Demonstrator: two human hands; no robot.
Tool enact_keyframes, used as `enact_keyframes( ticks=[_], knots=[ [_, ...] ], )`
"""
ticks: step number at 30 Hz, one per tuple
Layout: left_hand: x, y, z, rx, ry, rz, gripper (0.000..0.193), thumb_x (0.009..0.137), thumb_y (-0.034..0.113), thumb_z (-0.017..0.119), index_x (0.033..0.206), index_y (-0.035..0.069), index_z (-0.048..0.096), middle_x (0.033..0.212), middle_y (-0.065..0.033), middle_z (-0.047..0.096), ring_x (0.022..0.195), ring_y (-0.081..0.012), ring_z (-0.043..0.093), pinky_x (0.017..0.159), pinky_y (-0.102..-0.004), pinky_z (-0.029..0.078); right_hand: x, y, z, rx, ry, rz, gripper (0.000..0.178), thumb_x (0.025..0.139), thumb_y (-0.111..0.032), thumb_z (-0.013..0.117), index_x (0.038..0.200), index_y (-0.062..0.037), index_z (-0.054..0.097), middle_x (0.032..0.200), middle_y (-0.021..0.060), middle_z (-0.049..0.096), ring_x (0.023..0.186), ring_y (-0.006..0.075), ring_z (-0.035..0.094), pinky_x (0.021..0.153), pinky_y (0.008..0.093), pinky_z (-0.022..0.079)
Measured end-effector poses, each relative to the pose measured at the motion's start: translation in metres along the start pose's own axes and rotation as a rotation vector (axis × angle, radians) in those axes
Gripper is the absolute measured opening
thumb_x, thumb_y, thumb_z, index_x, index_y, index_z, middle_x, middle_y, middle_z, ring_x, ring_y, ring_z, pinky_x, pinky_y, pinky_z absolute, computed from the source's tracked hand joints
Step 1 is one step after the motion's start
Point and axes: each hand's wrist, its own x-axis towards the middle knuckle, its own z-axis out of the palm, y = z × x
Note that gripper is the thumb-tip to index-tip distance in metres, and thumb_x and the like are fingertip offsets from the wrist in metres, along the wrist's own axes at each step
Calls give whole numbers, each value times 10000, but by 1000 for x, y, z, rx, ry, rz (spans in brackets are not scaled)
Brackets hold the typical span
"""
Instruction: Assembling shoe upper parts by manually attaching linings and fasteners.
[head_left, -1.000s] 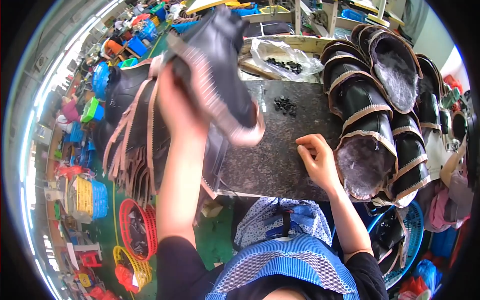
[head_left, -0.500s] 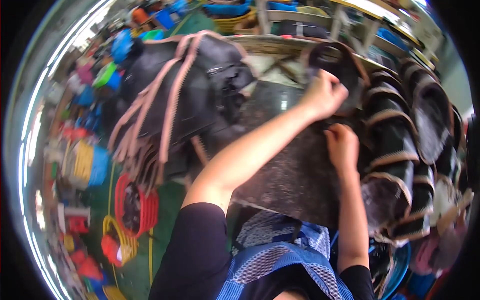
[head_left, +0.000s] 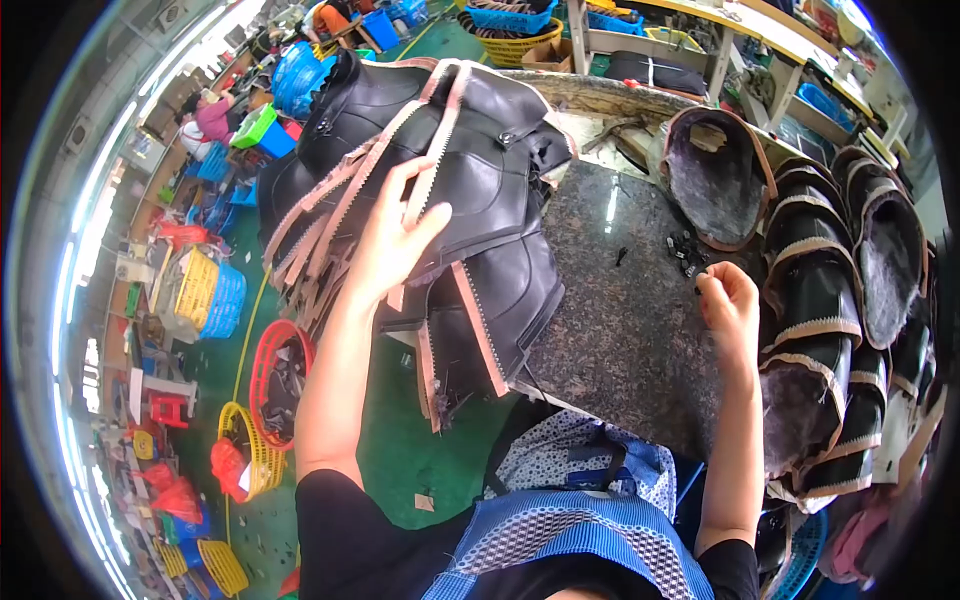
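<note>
My left hand [head_left: 402,232] is open, thumb and fingers apart, over a pile of flat black shoe uppers [head_left: 482,190] with pinkish, saw-toothed edges. Whether it touches the pile I cannot tell. On the right, my right hand [head_left: 732,308] is closed in a pinch, a small dark piece at its fingertips. Just beyond it lie several small black pieces [head_left: 686,252] on the dark speckled tabletop [head_left: 610,330]. A curved black upper [head_left: 712,180], its fuzzy grey lining facing up, rests at the far right of the tabletop.
Rows of nested black uppers [head_left: 812,285] with pinkish edges stand along the right. A red basket [head_left: 262,385] and a yellow basket [head_left: 268,455] sit on the green floor at left. Behind are a shelf bench [head_left: 720,60] and more baskets [head_left: 512,42].
My left hand has left the curved upper at the far right and swung left over the flat pile, its fingers opening. My right hand stays near the small black pieces. The view has shifted.
</note>
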Motion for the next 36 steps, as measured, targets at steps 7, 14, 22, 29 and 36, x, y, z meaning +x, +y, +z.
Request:
enact_keyframes(
  ticks=[7, 14, 22, 29, 36],
  knots=[
    [-110, 63, 120, -359, -258, -120, 411, 956, 106, 633, 1339, -7, 534, 865, 24, 579, 720, -33, 515, 665, -188, 447, -42, -8, -16, 785, -89, 265, 133, 924, -147, 648, 992, -33, 647, 794, 65, 678, 622, 100, 623, 565, 180, 499],
    [-133, 34, 182, 54, -453, 48, 384, 951, 235, 666, 1226, -26, 602, 633, -33, 647, 553, -72, 626, 502, -213, 476, -82, -7, -11, 649, -161, 206, 111, 966, -105, 588, 1027, -20, 626, 810, 69, 679, 672, 109, 651, 609, 196, 514],
    [-137, 53, 191, -884, -570, -353, 197, 943, 131, 665, 1062, -26, 659, 848, -67, 691, 697, -100, 653, 641, -227, 546, -148, -14, -4, 491, -354, 248, 200, 954, -90, 637, 1127, 3, 597, 870, 25, 657, 737, 76, 624, 654, 219, 512],
    [-144, 44, 196, -1224, -894, -593, 208, 986, 196, 608, 1063, 8, 650, 851, -53, 677, 685, -88, 626, 614, -219, 517, -159, 3, -6, 333, -248, -57, 119, 866, -66, 738, 960, 2, 716, 955, 73, 612, 800, 114, 608, 703, 234, 490],
    [-117, 47, 191, 131, -552, 696, 495, 664, 219, 843, 1091, 75, 639, 1188, -111, 606, 1068, -319, 608, 887, -419, 506, -150, 15, -44, 563, -39, 35, 110, 952, -78, 598, 940, 20, 645, 886, 104, 658, 697, 140, 634, 621, 251, 523]
  ],
)
